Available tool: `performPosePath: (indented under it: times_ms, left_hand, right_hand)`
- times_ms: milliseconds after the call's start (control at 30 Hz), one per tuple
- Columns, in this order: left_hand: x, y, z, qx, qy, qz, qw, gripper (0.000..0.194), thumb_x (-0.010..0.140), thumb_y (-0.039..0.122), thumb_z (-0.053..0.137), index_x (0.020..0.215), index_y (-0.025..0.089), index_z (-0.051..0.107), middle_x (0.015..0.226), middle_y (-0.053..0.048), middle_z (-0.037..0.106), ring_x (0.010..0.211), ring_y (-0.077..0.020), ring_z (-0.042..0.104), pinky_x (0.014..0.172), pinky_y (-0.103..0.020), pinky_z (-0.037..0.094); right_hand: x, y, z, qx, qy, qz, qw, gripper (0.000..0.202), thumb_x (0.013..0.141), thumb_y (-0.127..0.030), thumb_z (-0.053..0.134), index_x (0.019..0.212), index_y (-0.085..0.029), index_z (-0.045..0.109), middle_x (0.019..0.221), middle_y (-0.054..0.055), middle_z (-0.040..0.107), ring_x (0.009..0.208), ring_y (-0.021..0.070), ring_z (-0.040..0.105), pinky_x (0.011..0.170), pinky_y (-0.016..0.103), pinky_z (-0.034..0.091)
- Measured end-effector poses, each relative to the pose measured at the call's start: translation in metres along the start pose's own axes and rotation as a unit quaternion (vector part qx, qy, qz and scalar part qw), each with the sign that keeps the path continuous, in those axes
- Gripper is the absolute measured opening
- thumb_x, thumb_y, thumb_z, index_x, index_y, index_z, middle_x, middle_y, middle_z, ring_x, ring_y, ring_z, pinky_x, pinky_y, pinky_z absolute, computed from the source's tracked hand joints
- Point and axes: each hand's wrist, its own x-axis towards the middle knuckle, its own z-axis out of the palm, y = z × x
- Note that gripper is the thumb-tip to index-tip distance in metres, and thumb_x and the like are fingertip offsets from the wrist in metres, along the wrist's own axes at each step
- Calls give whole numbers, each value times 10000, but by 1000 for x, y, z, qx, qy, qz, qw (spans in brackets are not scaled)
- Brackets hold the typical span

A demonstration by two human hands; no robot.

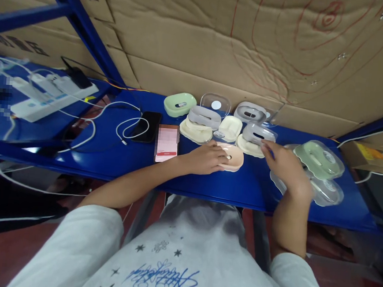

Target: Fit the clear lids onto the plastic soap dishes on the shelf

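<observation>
Close to the table's front edge lies a peach oval soap dish with a small slot. My left hand grips its left side, fingers curled over the rim. My right hand pinches the near right edge of a grey soap dish, which sits tilted over a cream dish. Left of these, another grey dish rests on cream dishes. A smaller cream piece lies between the groups. My right fingertips are partly hidden.
A green dish, a clear lid and a grey dish stand along the cardboard wall. Lidded green dishes are stacked right. Left are a lit phone, a dark phone, white cables and a power strip.
</observation>
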Motion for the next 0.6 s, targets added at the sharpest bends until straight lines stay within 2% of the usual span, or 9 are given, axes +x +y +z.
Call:
performPosePath:
  times_ms: [133,233,333,433,533,600]
  left_hand:
    - [1,-1,-5,-2,18,-20,1000,328,1136,309,472,1345,188,694,1273,-124,786,1174,-267,703,1006,-433,398]
    - [3,1,-11,27,42,-23,998,324,1137,271,466,1371,182,672,1319,-117,772,1219,-263,687,1060,-448,394]
    - [4,-2,-11,49,76,-49,995,334,1110,179,473,1377,222,669,1411,-90,732,1306,-268,645,1145,-485,376]
    - [6,-13,-5,79,108,-107,985,410,1069,86,445,1370,241,677,1468,-89,695,1394,-274,596,1227,-528,336]
    - [7,-23,1,115,151,-165,968,487,1045,37,404,1401,254,655,1539,-99,638,1462,-272,549,1265,-559,299]
    - [7,-24,2,130,178,-191,957,494,1046,39,397,1406,263,651,1568,-113,606,1466,-282,541,1256,-578,298]
  right_hand:
    - [-70,33,14,32,70,-18,997,555,1099,-552,362,1523,-284,600,1489,118,674,1373,355,639,1151,539,492]
    - [-119,58,37,-2,118,35,992,659,1037,-640,495,1609,-314,509,1641,156,522,1472,452,527,1156,687,435]
    - [-147,68,55,-23,146,71,986,697,1029,-630,522,1649,-316,462,1675,184,472,1505,514,464,1119,762,414]
    - [-148,58,60,6,168,33,985,553,1071,-507,504,1611,-384,507,1618,131,560,1502,434,505,1158,696,419]
    - [-128,37,58,59,143,-34,987,490,1078,-450,512,1567,-439,539,1601,64,589,1526,363,500,1211,649,396]
    - [-109,24,56,93,124,-56,986,486,1085,-444,492,1568,-422,538,1601,52,591,1539,338,491,1235,627,383]
